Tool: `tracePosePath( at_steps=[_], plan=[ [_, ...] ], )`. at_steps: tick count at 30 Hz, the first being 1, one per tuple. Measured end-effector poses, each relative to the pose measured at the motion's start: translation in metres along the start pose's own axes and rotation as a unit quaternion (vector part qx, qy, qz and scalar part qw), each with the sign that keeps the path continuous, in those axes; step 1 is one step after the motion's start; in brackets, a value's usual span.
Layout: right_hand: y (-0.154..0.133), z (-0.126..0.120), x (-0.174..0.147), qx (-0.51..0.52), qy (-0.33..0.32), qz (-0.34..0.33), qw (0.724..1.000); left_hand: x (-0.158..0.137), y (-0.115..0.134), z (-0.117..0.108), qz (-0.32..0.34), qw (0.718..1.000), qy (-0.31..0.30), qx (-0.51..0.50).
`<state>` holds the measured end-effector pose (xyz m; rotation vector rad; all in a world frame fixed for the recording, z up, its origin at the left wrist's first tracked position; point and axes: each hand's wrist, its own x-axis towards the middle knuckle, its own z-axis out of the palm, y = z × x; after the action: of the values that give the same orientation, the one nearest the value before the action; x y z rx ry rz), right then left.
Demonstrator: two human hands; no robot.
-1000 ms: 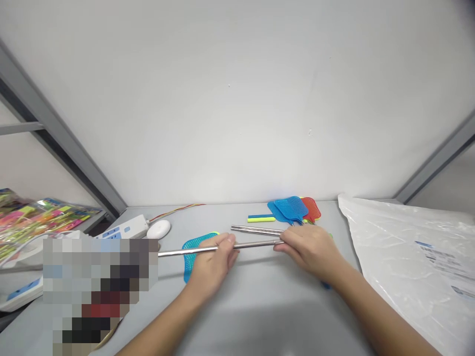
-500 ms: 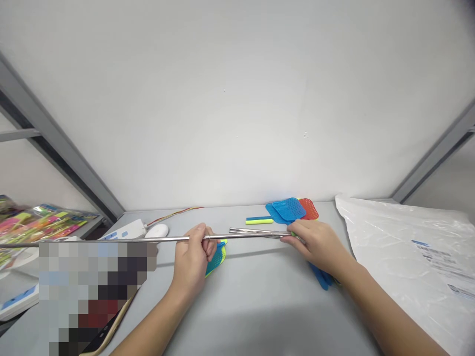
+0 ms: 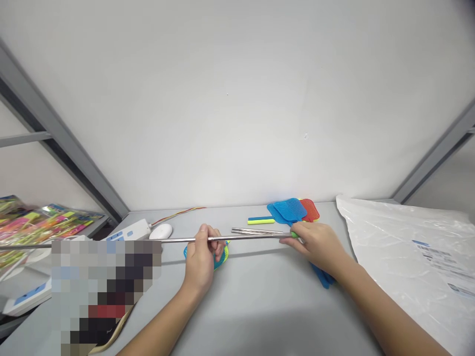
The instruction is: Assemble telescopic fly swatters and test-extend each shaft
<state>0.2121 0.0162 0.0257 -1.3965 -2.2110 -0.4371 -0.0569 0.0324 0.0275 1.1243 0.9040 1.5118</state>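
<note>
I am pinching the metal rod (image 3: 248, 237) in the fingers of my left hand (image 3: 201, 262) and right hand (image 3: 319, 247), across the frame's lower middle, and am risking a bend if my grips press out of line.

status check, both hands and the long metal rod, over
Left hand holding the metal rod. Right hand at its green end. Loose rods lie close behind. Teal mesh partly hidden by left hand.

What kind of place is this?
Likely a work table in a workshop or stockroom: a grey tabletop carries white plastic packaging and a power strip, with bright packaged goods at left.
</note>
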Motion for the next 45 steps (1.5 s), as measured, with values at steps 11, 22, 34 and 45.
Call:
tracePosePath(
  at_steps=[11, 22, 34, 45],
  plan=[
    [-0.002, 0.005, -0.002, -0.068, 0.033, 0.033, 0.997, -0.006, 0.000, 0.005, -0.026, 0.997, -0.065, 0.042],
    [-0.015, 0.007, -0.004, -0.141, 0.031, 0.088, 0.986, -0.010, 0.000, 0.012, -0.052, 0.997, -0.035, 0.034],
    [-0.067, 0.006, -0.003, -0.049, 0.032, 0.024, 0.998, -0.044, -0.019, 0.030, -0.104, 0.969, -0.201, 0.097],
    [-0.026, 0.010, -0.007, -0.093, 0.052, 0.031, 0.994, -0.008, -0.002, 0.000, -0.030, 0.996, -0.018, -0.079]
  ],
)
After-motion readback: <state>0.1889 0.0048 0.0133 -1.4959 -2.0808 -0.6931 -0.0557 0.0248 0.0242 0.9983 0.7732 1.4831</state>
